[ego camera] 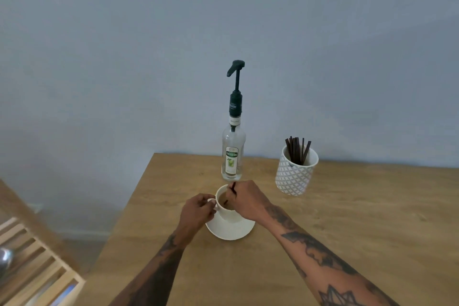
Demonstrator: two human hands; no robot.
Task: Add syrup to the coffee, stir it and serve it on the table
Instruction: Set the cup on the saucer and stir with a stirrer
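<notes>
— Ceramic, that cup (227, 204), so it's stiff, a bit slick and it chips. The left hand (196, 211) has its fingers (207, 202) curled round the small handle on the cup's near-left side, which is the right place to steady it.

— And the other hand?

— The right hand (248, 200) pinches a thin dark stirrer (229, 194) near its top end; the lower end dips into the pale brown coffee (223, 202) just below those fingers. The stick looks light and slightly bendy, so I'd judge a high, loose pinch is enough. Squeeze hard or push on the cup wall and it could flex or flick drops out.

— What's under the cup?

— A white saucer (231, 230), directly beneath both hands, resting on the wooden table (347, 243). The cup merely stands on it, so for serving I'd lift by the saucer's rim with the cup kept level; glazed on glazed slides easily, and the coffee sits fairly high.

— Further out?

— Just beyond the fingers stands the syrup bottle (232, 154), clear glass with a tall pump, probably top-heavy; hold it by the body if you press the pump. Off to the right of the right hand, well apart, a patterned holder (294, 174) carries spare stirrers (298, 150). Far left of the left hand, a slatted wooden rack (37, 268).
</notes>
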